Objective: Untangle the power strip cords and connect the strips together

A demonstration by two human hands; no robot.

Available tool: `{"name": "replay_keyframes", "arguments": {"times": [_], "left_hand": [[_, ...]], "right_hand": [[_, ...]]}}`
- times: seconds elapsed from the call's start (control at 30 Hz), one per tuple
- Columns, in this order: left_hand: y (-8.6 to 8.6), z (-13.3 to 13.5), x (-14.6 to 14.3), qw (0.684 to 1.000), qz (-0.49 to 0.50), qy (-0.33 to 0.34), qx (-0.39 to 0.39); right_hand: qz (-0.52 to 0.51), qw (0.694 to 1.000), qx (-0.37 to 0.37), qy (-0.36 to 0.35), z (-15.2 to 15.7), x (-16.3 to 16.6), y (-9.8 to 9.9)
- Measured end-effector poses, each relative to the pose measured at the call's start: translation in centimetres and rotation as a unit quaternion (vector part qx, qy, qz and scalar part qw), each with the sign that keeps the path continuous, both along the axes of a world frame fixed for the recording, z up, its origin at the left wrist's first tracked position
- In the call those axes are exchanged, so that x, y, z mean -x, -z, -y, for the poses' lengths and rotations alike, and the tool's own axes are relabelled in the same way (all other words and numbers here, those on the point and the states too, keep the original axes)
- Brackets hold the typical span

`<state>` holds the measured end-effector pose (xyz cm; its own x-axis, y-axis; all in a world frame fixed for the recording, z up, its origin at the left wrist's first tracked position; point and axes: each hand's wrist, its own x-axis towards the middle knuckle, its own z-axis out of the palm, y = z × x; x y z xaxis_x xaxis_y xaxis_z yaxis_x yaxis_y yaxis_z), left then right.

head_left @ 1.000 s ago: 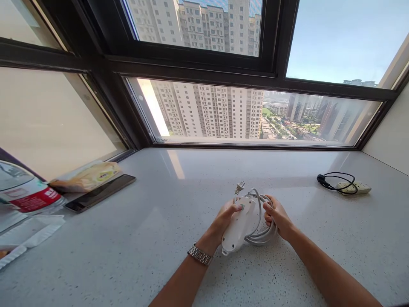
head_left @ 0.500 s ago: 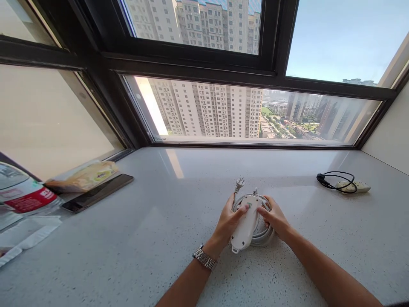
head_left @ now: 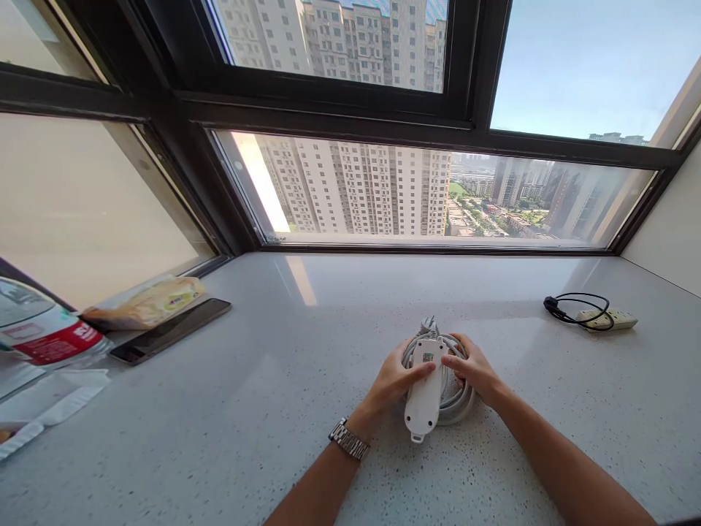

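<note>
A white power strip point(head_left: 424, 398) lies back side up on a coil of grey cable point(head_left: 458, 409), above the speckled counter. My left hand point(head_left: 395, 376) grips it from the left, its thumb across the casing and its other fingers hidden behind. On the right, my right hand point(head_left: 475, 369) holds the coil, with the thumb touching the strip's edge and the fingers curled round the cable. The cable's pronged plug point(head_left: 428, 324) shows at the far end of the bundle, close against the coil.
To the right, a smaller power strip point(head_left: 621, 320) lies with a looped black cord point(head_left: 567, 315). Along the left are a phone point(head_left: 172, 332), a yellowish soft packet point(head_left: 158, 303), a red-labelled bottle point(head_left: 52, 340) and a white wrapper point(head_left: 60, 409). Windows point(head_left: 350, 193) border the counter's back.
The power strip has turned more upright in view and shifted slightly right and nearer. The plug has moved from above my left hand to the top of the coil.
</note>
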<state>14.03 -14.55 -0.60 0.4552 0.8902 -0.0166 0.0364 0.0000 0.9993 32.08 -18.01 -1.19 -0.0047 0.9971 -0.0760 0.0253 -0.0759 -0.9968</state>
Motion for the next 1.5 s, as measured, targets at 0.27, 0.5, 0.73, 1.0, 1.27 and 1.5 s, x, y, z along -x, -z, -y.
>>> {"name": "replay_keyframes", "arguments": {"times": [0.27,0.5,0.73,1.0,1.27,1.5], "left_hand": [[-0.2,0.6,-0.5,0.994,0.053,-0.062,0.072],[-0.3,1.0,-1.4,0.99,0.059,-0.105,0.077],[0.9,0.7,-1.7,0.989,0.068,-0.127,0.014],[1.7,-0.1,-2.0,0.993,0.023,-0.093,-0.062],[1.5,0.6,-2.0,0.987,-0.048,-0.092,-0.124],[1.5,0.8,-1.8,0.983,-0.123,-0.072,-0.115]], "right_hand": [[0.017,1.0,0.013,0.017,-0.3,0.5,-0.2],[0.116,0.992,-0.015,0.057,-0.8,0.4,0.5],[0.106,0.991,-0.028,0.077,-0.4,0.7,0.3],[-0.095,0.993,0.062,0.044,-0.3,1.2,0.0],[-0.103,0.991,0.075,0.046,-0.2,1.1,-0.3],[-0.056,0.993,0.099,0.027,-0.2,0.2,-0.8]]}}
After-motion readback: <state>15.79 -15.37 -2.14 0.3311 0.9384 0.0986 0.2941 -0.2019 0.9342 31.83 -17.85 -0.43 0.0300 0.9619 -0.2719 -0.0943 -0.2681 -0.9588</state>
